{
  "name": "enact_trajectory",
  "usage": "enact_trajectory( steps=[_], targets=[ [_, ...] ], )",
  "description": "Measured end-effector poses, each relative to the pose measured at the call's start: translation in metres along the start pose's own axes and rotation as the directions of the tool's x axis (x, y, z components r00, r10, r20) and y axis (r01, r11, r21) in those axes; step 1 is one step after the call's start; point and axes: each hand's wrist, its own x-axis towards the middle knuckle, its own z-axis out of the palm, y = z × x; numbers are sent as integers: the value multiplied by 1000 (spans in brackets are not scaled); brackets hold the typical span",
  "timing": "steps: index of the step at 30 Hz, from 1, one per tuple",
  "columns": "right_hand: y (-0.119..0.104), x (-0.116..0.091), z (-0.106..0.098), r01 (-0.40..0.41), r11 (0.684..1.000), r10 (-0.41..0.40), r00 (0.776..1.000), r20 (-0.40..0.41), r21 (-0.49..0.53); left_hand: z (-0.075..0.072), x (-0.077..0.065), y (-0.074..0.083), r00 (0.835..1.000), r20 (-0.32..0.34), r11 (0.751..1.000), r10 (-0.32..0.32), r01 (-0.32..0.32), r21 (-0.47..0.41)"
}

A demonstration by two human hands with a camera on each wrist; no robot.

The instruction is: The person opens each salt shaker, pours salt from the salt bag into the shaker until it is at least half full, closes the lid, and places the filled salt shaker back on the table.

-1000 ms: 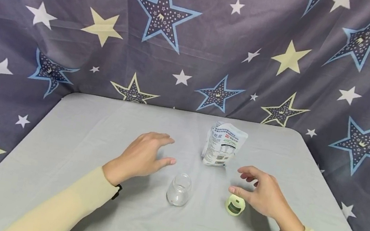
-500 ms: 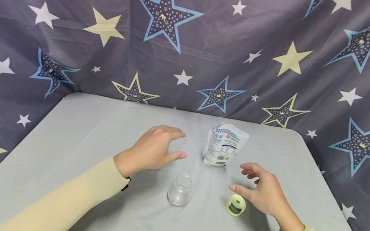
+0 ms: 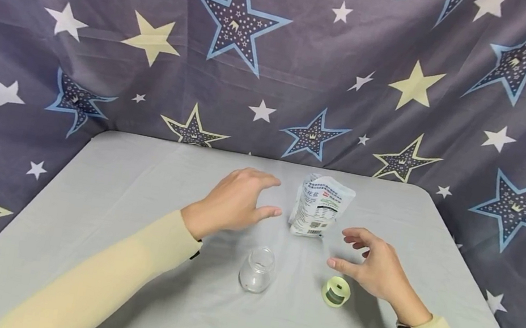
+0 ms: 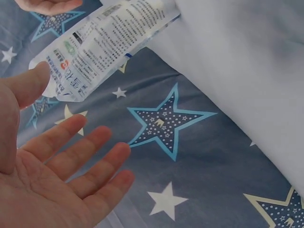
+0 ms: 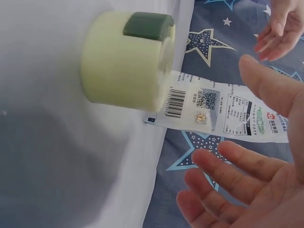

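My left hand (image 3: 233,202) and right hand (image 3: 378,268) have fingers loosely spread, holding nothing. Between them stands the white printed plastic pouch (image 3: 322,208), yet to be gripped. I judge little done: the clear rounded glass jar (image 3: 256,272), nearer me than my left fingers, stands uncapped, the round pale-green plastic lid (image 3: 336,292) apart, near my right fingers. Only the head view shows the jar; the right wrist view reveals the lid's deep side.
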Motion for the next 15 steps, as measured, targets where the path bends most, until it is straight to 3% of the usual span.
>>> enact_trajectory(
  steps=[15],
  targets=[
    [2,9,1,-54,998,53,998,24,45,-1,23,11,1000,-4,1000,24,-24,-9]
  ],
)
